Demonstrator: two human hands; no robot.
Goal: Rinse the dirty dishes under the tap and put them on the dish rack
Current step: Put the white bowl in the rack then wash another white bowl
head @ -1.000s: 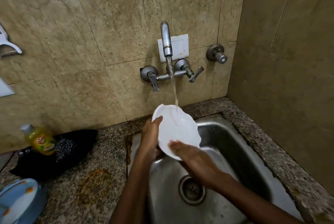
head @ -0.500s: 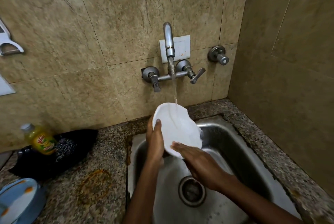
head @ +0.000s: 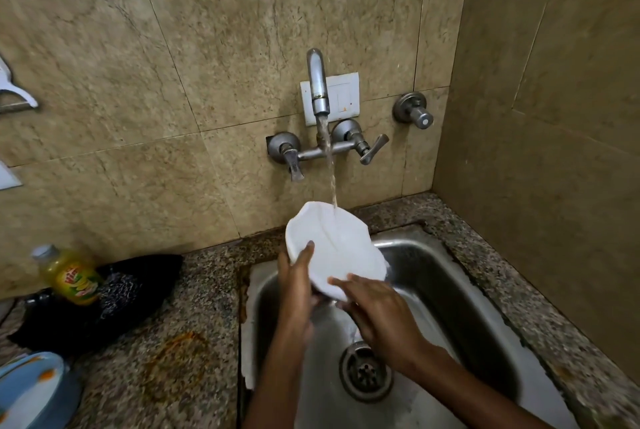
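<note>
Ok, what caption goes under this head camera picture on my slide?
Both hands, left hand and right hand, hold a white plate under the running tap above the steel sink.

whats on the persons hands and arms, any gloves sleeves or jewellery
Both arms are bare as far as the picture shows: no sleeve reaches either forearm. The left hand and the right hand wear no gloves. No watch, bracelet or ring shows on either wrist or on the fingers in view, though some fingers are hidden behind the dish. Both hands look wet.
</note>
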